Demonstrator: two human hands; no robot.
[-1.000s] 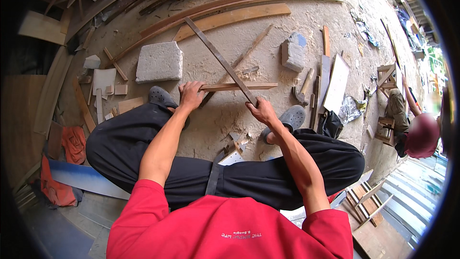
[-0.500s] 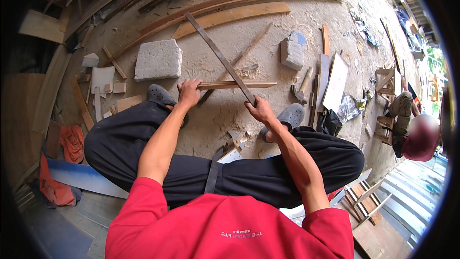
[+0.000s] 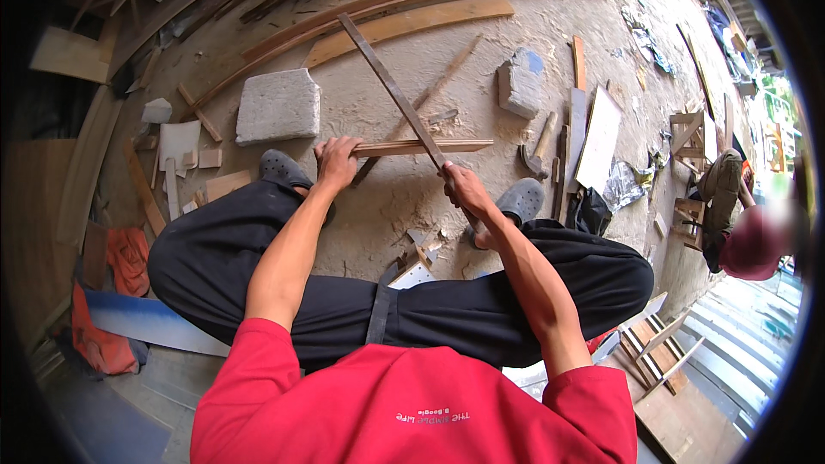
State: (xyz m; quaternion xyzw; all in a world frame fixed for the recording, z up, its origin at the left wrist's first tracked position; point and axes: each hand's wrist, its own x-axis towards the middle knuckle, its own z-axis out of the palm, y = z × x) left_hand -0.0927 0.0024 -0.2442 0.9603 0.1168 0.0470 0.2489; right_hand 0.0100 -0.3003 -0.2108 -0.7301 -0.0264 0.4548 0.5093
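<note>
Grey ground (image 3: 369, 232) is overhung by a long dark strip (image 3: 391, 88), its long axis slanted from the far left down to the near right. Beneath it a shorter, reddish wooden piece (image 3: 395, 149) is held nearly level, its free end pointed right. A pale block (image 3: 278, 107) is set farther left; a hammer (image 3: 545, 136) is laid apart from the free end. The strip's near end is covered by the right hand (image 3: 467, 187), the wood's left end by the left hand (image 3: 338, 161), fingers clamped on each. Whether the two touch where they cross cannot be told. Open room is left on the wood's near side.
</note>
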